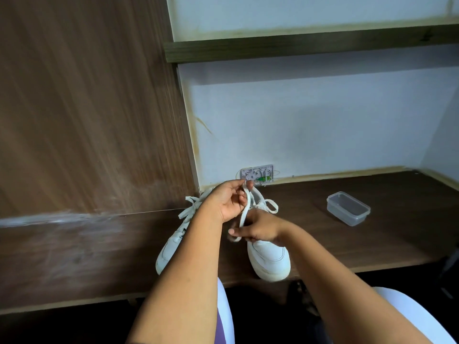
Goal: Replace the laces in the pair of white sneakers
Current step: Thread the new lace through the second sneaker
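Two white sneakers stand on the dark wooden desk, toes toward me. The left sneaker [171, 247] is partly hidden behind my left forearm; its lace ends [190, 207] lie loose near the wall panel. Over the right sneaker [269, 259], my left hand [229, 199] pinches the upper part of a white lace [244, 214] between thumb and fingers. My right hand [258, 228] grips the same lace lower down, with a small loop showing under its thumb. Another lace loop [272, 206] lies beyond my hands.
A clear plastic container [347, 208] without a lid sits on the desk [372, 239] to the right. A white wall box with wires [257, 175] is fixed behind the shoes. A wooden panel [87, 108] rises at the left, and a shelf [310, 43] runs overhead.
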Action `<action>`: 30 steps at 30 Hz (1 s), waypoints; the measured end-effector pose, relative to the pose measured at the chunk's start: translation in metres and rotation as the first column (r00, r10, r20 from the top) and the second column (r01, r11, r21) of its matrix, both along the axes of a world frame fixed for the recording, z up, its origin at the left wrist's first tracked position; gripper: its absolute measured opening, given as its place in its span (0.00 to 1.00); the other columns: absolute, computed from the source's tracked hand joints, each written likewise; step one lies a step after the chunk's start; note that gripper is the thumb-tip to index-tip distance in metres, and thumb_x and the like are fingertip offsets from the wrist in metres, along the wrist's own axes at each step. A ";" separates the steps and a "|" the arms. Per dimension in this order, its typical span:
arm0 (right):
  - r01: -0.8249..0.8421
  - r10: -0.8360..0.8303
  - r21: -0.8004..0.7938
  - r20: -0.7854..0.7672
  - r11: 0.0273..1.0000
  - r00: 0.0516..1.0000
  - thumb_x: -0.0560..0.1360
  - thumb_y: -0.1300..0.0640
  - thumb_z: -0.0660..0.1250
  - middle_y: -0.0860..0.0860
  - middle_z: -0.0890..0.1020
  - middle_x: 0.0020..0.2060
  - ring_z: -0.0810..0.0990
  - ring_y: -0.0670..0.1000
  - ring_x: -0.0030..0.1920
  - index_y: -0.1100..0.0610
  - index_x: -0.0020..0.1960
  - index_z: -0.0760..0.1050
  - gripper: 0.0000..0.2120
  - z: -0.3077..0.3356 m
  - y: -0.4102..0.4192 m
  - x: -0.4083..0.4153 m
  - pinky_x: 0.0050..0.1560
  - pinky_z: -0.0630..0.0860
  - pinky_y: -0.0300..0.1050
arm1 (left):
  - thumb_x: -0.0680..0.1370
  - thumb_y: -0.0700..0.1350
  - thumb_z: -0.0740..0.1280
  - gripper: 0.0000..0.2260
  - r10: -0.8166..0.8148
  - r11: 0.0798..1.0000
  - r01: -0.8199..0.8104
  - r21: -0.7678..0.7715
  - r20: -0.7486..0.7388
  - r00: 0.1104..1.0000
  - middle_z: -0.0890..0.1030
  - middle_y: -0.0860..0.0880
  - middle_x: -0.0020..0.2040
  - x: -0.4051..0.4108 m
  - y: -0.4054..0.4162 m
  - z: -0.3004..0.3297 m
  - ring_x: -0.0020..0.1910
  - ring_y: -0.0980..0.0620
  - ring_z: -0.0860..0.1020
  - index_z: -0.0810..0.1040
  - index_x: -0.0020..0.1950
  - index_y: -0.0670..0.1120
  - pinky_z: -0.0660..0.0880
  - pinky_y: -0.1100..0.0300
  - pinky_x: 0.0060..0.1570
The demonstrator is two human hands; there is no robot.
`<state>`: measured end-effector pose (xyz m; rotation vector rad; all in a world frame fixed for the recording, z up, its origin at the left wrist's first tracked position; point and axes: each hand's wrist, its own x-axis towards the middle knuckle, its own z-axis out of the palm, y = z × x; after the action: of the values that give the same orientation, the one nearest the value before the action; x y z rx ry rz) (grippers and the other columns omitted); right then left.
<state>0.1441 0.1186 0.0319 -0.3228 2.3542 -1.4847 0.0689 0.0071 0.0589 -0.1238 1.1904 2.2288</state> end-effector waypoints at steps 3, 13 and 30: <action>-0.038 0.044 -0.035 0.163 0.999 0.986 0.79 0.58 0.65 0.45 0.81 0.31 0.71 0.40 0.26 0.59 0.43 0.78 0.08 -0.004 0.000 0.003 0.30 0.68 0.31 | 0.81 0.35 0.58 0.07 0.114 0.988 -0.117 0.097 0.040 0.993 0.80 0.45 0.29 0.001 0.005 -0.001 0.20 0.59 0.71 0.75 0.47 0.35 0.68 0.71 0.21; 0.300 -0.314 -0.697 0.112 0.652 0.943 0.73 0.72 0.65 0.56 0.83 0.35 0.82 0.48 0.36 0.63 0.42 0.79 0.07 0.014 0.053 -0.017 0.39 0.80 0.38 | 0.81 0.39 0.62 0.06 -0.002 0.825 -0.193 -0.532 -0.343 0.939 0.77 0.50 0.36 -0.006 0.004 -0.024 0.25 0.59 0.72 0.77 0.48 0.47 0.67 0.70 0.21; 0.526 -0.516 -0.070 -0.342 0.847 0.786 0.70 0.67 0.70 0.48 0.80 0.40 0.79 0.46 0.41 0.55 0.50 0.77 0.12 -0.020 0.056 -0.056 0.40 0.76 0.35 | 0.74 0.38 0.69 0.06 -0.323 0.379 -0.551 -0.743 -0.665 0.673 0.84 0.49 0.43 -0.005 0.032 -0.062 0.43 0.50 0.81 0.83 0.48 0.47 0.75 0.64 0.44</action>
<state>0.0882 0.1748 0.0114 0.1073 2.9184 -1.7415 0.0640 0.0395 -0.0034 0.3174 2.9418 1.3220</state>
